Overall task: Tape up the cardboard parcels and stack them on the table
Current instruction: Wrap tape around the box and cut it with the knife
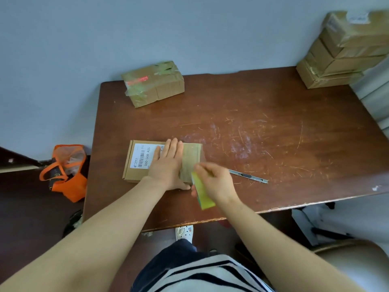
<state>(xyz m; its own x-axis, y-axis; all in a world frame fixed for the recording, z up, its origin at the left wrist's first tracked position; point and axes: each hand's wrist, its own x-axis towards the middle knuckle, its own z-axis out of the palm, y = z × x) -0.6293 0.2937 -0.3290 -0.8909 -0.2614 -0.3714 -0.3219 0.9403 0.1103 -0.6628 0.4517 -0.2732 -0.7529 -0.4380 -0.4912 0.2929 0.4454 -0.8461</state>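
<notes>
- Pressing flat on the parcel (pixel 136 165), our left hand (pixel 168 163) lies with straight fingers over its top, covering part of the white label (pixel 143 155) beside the barcode.
- We have this parcel at the front left of the counter (pixel 273 123), close to the near edge.
- Our right hand (pixel 214 180) curls its fingers round a yellow-green tape roll (pixel 203 194), just beside the parcel's near right corner. The hand is blurred, so we cannot tell how the thumb lies.
- A band of clear tape (pixel 190 159) runs across the right part of the parcel's top, between our left hand and the box's right edge.
- A slim utility knife (pixel 248 175) lies on the counter just right of our right hand, apart from the parcel.
- A second parcel (pixel 153 83), wrapped in greenish tape with a red mark, sits at the far left corner, well apart from ours.
- A stack of parcels (pixel 341 51) stands at the far right corner.
- On the floor left of the counter sits an orange bag (pixel 65 171), and a patterned slipper (pixel 185 231) shows below the near edge.
</notes>
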